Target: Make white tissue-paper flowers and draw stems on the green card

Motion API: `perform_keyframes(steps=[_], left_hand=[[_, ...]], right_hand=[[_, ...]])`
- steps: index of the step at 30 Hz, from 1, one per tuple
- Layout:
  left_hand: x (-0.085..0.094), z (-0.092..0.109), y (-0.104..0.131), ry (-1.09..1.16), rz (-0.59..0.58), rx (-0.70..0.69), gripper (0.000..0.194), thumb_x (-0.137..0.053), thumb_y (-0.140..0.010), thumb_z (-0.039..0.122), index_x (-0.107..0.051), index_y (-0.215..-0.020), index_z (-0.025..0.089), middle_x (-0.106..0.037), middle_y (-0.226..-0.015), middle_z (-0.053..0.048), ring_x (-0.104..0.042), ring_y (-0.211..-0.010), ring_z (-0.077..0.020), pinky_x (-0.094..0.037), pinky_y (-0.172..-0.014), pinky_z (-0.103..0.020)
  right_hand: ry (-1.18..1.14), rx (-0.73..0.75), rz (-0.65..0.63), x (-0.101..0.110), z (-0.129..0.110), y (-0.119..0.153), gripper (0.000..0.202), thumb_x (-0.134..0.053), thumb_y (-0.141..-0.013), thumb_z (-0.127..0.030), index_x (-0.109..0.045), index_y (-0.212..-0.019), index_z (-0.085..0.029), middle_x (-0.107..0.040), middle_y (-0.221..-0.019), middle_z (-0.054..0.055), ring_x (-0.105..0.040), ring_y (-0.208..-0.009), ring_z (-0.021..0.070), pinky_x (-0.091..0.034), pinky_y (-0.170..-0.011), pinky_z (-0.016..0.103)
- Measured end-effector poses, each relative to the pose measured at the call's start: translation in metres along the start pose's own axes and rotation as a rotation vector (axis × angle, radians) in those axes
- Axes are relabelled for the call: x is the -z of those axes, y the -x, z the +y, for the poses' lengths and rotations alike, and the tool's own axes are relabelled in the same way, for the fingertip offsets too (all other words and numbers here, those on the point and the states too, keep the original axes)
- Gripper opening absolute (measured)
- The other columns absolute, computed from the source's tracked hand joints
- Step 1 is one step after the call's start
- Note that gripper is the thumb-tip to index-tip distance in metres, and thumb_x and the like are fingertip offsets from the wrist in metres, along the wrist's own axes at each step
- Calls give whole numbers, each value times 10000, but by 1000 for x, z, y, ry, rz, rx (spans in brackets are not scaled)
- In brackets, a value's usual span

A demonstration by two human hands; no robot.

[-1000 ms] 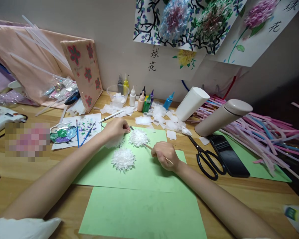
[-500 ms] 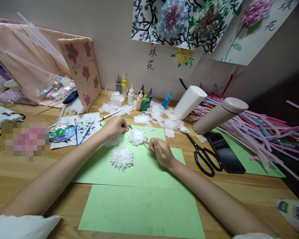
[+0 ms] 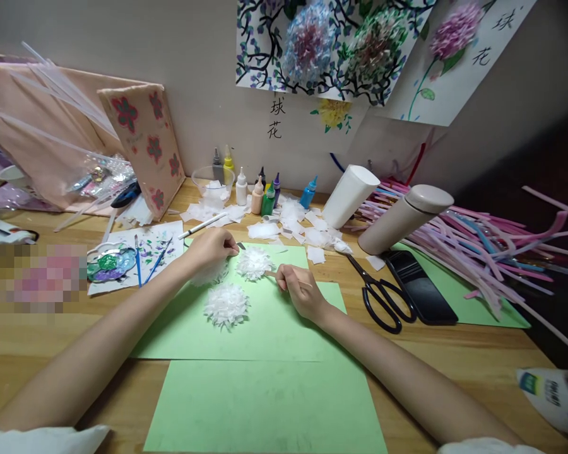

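Note:
My left hand [image 3: 212, 252] is closed in a pinch above a white fringed paper flower [image 3: 211, 275], which it partly covers. A small dark grey piece [image 3: 241, 246] shows by its fingertips; whether they grip it is unclear. My right hand [image 3: 300, 290] is closed around a thin, light brown stick [image 3: 271, 273]. The stick's tip points at the right edge of a second white paper flower [image 3: 254, 263], between the hands. Nearer to me a third white paper flower [image 3: 226, 306] rests on the green sheet [image 3: 284, 334].
Black scissors [image 3: 381, 296] and a phone [image 3: 421, 287] lie to the right, near a tumbler [image 3: 407, 217] and pipe cleaners [image 3: 492, 246]. Paint bottles [image 3: 268, 200] and white paper scraps [image 3: 291, 217] are behind. Brushes [image 3: 157, 261] and a paint palette [image 3: 111, 261] lie left.
The view has shifted, so most things appear a little further left and lower. Both hands keep the same closed poses beside the flowers, which have not visibly moved on the sheet.

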State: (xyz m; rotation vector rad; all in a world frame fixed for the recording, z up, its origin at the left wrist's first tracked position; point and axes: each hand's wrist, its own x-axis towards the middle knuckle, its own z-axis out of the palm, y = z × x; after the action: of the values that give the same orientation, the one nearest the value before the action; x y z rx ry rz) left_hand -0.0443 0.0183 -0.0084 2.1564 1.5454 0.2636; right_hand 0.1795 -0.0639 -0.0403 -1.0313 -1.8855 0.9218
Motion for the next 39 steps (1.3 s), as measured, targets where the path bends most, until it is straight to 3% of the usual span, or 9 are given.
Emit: perform_keyframes(steps=[4,14,17,19,21,27,32,34,39], left_hand=[[-1,-2,-1,-9,6,0,140,-583,-677,280,-677,-725,188,-696,-773,-37,-604,-728,-171,-387,-603,-248],[0,1,1,-28,24,23,120,-591,-668,268,-682,-717,206,-691,-757,-9,-605,-714,-162,-378,-568,-232],[0,2,1,-29,25,27,117,-587,-672,262,-680,-716,205,-693,-754,-7,-606,-719,-161,-381,-570,-229],[0,1,1,-28,27,26,115,-585,-671,260,-677,-711,205,-694,-750,-6,-607,-716,-163,-379,-564,-229],[-1,0,1,-24,23,18,111,-584,-669,256,-676,-705,206,-696,-751,-7,-607,-714,-165,-377,-559,-230],[-1,-1,0,0,9,7,102,-595,-655,228,-680,-703,199,-699,-770,-20,-610,-745,-174,-394,-603,-236],[-1,0,1,5,23,1,98,-598,-651,234,-679,-690,195,-693,-738,-15,-604,-711,-173,-388,-591,-240],[-1,0,1,6,21,0,109,-590,-656,240,-680,-696,194,-694,-739,-17,-603,-706,-170,-391,-591,-239],[-1,-2,0,-14,13,2,123,-590,-658,255,-683,-713,197,-697,-759,-16,-607,-730,-170,-395,-600,-238]], right_hand=[[-31,-16,-12,1,1,-1,421,-210,-948,-381,-359,-597,-203,-382,-554,-18,-399,-513,119,-331,-529,257],[207,367,173,15,1,-1,468,-200,-934,-341,-384,-525,-210,-422,-460,0,-389,-443,131,-335,-511,283],[358,194,244,25,12,-15,228,-403,-892,-307,-509,-719,-203,-585,-681,40,-547,-640,168,-405,-615,286],[395,134,195,30,22,-26,65,-507,-844,-274,-510,-857,-210,-627,-926,70,-582,-854,200,-433,-720,303],[443,96,150,31,31,-34,132,-573,-798,-247,-501,-904,-214,-618,-1022,81,-567,-952,225,-437,-756,319],[535,98,150,28,36,-40,88,-498,-807,-138,-540,-778,-210,-637,-786,45,-585,-739,202,-422,-638,288],[176,90,341,30,23,-32,61,-542,-779,-161,-506,-765,-209,-626,-826,37,-607,-834,196,-456,-735,308],[-14,74,274,32,18,-27,88,-572,-767,-186,-488,-747,-205,-616,-809,32,-615,-814,186,-470,-733,308],[-214,23,-182,30,12,-18,121,-599,-734,-166,-480,-726,-188,-630,-793,42,-622,-749,172,-485,-669,297]])
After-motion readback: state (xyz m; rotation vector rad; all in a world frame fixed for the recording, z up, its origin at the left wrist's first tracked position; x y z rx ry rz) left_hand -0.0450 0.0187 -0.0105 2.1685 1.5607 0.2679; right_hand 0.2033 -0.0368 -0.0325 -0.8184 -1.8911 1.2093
